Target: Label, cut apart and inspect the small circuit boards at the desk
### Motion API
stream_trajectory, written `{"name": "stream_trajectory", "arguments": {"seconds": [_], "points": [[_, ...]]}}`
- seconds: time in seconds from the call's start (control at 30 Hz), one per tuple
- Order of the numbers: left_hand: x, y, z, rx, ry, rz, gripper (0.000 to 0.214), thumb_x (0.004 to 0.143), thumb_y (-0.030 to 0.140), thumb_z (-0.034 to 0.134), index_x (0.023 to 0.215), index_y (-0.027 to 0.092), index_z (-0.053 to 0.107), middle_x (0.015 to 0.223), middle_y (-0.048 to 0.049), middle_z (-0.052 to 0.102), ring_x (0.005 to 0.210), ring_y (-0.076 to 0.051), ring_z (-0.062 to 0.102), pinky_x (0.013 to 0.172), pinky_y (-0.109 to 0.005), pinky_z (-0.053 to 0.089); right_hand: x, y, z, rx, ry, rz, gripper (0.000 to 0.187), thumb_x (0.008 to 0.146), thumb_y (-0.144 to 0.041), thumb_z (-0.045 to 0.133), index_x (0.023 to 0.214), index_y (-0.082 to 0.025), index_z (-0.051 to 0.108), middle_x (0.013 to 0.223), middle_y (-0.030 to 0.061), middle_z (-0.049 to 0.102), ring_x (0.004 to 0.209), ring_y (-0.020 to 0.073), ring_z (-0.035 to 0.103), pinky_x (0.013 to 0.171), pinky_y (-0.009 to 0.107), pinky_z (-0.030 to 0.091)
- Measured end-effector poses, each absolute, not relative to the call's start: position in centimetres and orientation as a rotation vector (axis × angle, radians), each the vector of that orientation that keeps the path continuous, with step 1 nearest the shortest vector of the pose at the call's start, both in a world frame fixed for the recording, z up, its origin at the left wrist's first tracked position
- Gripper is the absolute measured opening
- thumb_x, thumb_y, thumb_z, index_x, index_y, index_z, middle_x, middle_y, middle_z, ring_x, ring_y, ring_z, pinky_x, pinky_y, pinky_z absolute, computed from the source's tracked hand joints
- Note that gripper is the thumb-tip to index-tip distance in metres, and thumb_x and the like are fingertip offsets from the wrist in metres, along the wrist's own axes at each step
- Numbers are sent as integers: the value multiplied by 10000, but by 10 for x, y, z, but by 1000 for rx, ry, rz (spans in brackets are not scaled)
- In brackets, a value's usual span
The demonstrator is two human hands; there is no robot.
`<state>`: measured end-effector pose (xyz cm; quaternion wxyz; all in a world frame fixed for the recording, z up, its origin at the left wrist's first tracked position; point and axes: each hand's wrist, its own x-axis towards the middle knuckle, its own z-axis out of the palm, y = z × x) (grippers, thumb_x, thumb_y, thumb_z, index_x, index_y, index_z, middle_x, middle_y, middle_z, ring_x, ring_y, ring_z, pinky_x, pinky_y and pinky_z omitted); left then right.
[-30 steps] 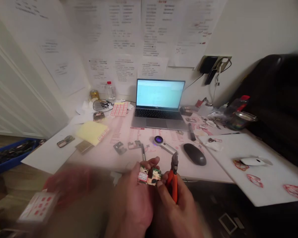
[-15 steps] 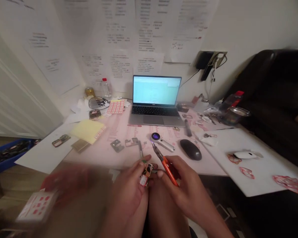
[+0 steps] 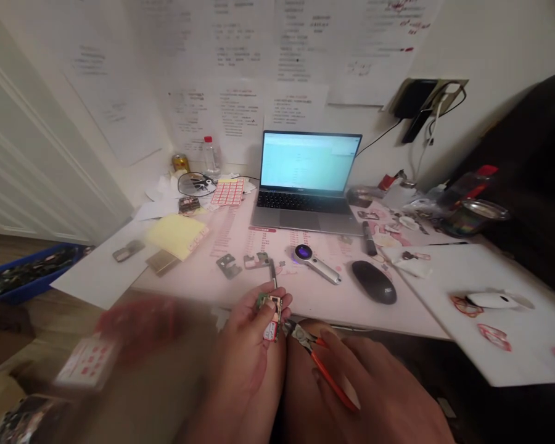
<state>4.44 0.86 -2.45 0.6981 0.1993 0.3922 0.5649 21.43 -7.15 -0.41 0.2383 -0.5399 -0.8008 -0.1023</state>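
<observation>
The left hand [image 3: 247, 354] pinches a small circuit board [image 3: 271, 313] upright at the worktop's [image 3: 203, 287] near edge; just right, the right hand [image 3: 374, 388] grips orange-handled pliers [image 3: 317, 357], tips touching the board.

The one head-worn camera looks forward and down, close over the left hand [image 3: 247, 364] and right hand [image 3: 379, 394] at the lower edge, across the desk [image 3: 319, 301] to the laptop [image 3: 309, 179] and the wall [image 3: 494, 43] farther off.
</observation>
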Motion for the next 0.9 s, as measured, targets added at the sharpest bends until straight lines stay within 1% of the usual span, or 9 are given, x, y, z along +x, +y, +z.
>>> {"name": "stream_trajectory", "arguments": {"seconds": [0.17,0.3,0.37,0.43,0.53,0.63,0.77,0.9], "points": [[46,8,-25,442,909,1275,452,650,406,1021,1011,205,838,1090,-96,838,1024,-266,792,962,-367,612,210,-70,-3,-1467,-2197,-378,240,975,-269,540,1145,-282,709,914,64,738,721,224,672,570,332,463],[47,7,-29,454,913,1290,411,694,404,996,1017,216,825,1106,-86,832,1077,-276,781,971,-366,597,210,-72,-7,-1504,-2191,-344,236,954,-237,535,1116,-270,702,918,68,725,727,227,671,590,339,482],[47,6,-30,466,926,1272,400,717,407,983,1031,219,820,1124,-91,830,1095,-283,779,967,-368,593,210,-73,-9,-1551,-2158,-310,254,959,-258,537,1157,-269,697,912,70,714,704,216,654,584,328,478],[47,6,-31,484,931,1256,385,742,411,967,1038,218,814,1138,-96,827,1103,-286,777,969,-371,587,210,-73,-10,-1569,-2167,-296,281,960,-273,552,1207,-265,686,940,78,713,729,218,654,597,320,481],[48,4,-31,507,939,1266,351,780,410,937,1041,218,802,1152,-99,824,1121,-287,769,955,-362,580,208,-73,-7,-1552,-2209,-324,290,951,-263,567,1222,-271,668,949,79,709,762,225,645,599,312,465],[49,3,-31,526,972,1264,330,809,399,911,1053,210,794,1170,-116,820,1134,-301,763,954,-374,576,206,-73,-2,-1572,-2206,-365,282,925,-250,574,1195,-267,656,934,80,696,753,226,621,572,310,423],[51,2,-29,544,969,1269,314,826,377,890,1063,198,787,1149,-119,817,1152,-309,755,955,-376,576,204,-72,-1,-1634,-2232,-344,251,893,-250,614,1141,-268,654,1027,86,700,752,217,601,570,319,383],[52,2,-27,546,971,1251,297,824,370,885,1042,197,783,1135,-110,817,1145,-313,760,983,-402,573,207,-72,-7,-1565,-2249,-397,247,846,-206,622,1087,-248,652,907,73,664,688,209,566,564,321,373]]}}
